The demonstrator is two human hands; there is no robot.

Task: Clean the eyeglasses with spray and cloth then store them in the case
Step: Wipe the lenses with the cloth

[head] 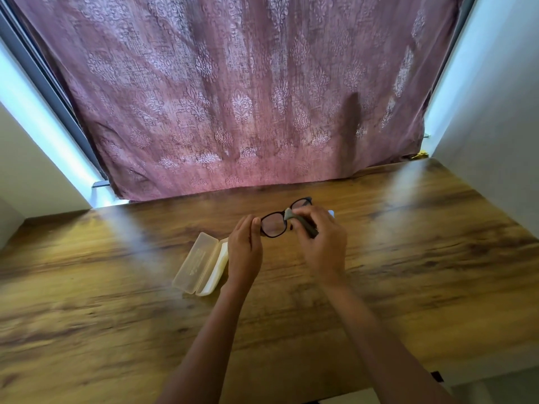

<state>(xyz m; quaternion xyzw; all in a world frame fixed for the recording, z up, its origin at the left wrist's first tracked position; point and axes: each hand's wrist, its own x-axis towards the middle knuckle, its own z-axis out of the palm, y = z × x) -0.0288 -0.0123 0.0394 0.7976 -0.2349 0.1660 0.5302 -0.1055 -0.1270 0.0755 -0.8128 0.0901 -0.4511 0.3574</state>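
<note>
Both hands are busy at the middle of the frame. At the outer end of the glasses (280, 221), the left hand (244, 252) pinches the frame with its fingertips on the rim, likely to keep skin off the lens. Working from the other side, the right hand (319, 243) grips a grey cloth (300, 222), bunched between thumb and fingers and pressed near the bridge, beside the far lens. Held this way, the glasses sit raised above the counter (116, 301), lenses facing the person, which lets the cloth reach the glass while the other hand steadies the frame against the rubbing.

Just left of and below the left hand, the case (201, 265) lies open on the counter, its pale lid folded flat, and 1 side is partly hidden by the wrist. It seems set there ready to take the glasses once wiping ends. A small pale object (331, 212) peeks out behind the right hand; it may be the spray, but too little shows to tell.

Behind the counter, a patterned purple curtain (233, 97) fills the upper part of the frame.

I judge the wiping step is under way, with storing not yet done.
</note>
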